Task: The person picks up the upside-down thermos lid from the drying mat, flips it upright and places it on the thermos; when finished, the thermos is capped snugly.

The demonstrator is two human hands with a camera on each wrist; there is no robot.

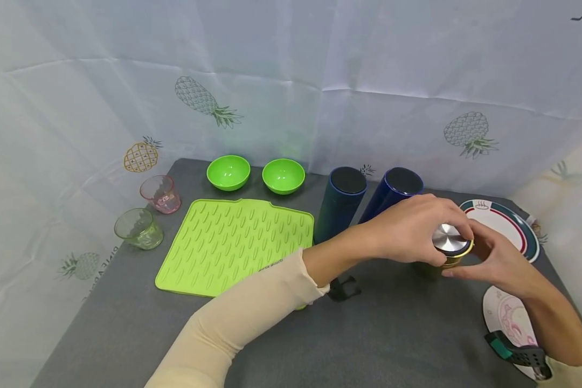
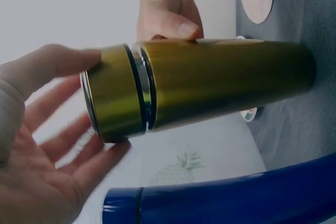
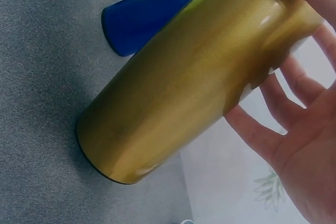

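Note:
A gold thermos bottle (image 3: pixel 184 82) stands on the dark grey table at the right. My left hand (image 1: pixel 412 231) reaches across and grips its lid (image 2: pixel 115 93), thumb on one side and fingers on the other. The lid has a shiny silver top. Between lid and body, the left wrist view shows a narrow gap with a metal neck. My right hand (image 1: pixel 501 261) holds the body near its upper end, thumb and fingers around it. From above, the hands and lid hide most of the body.
Left of the gold one stand a dark blue-green bottle (image 1: pixel 337 210) and a blue bottle (image 1: pixel 393 188). A rimmed plate (image 1: pixel 497 215) and a pinkish plate (image 1: pixel 506 312) lie right. Leftward are a green mat (image 1: pixel 233 248), green bowls (image 1: pixel 229 172), a pink glass (image 1: pixel 162 195) and a greenish glass (image 1: pixel 140 229).

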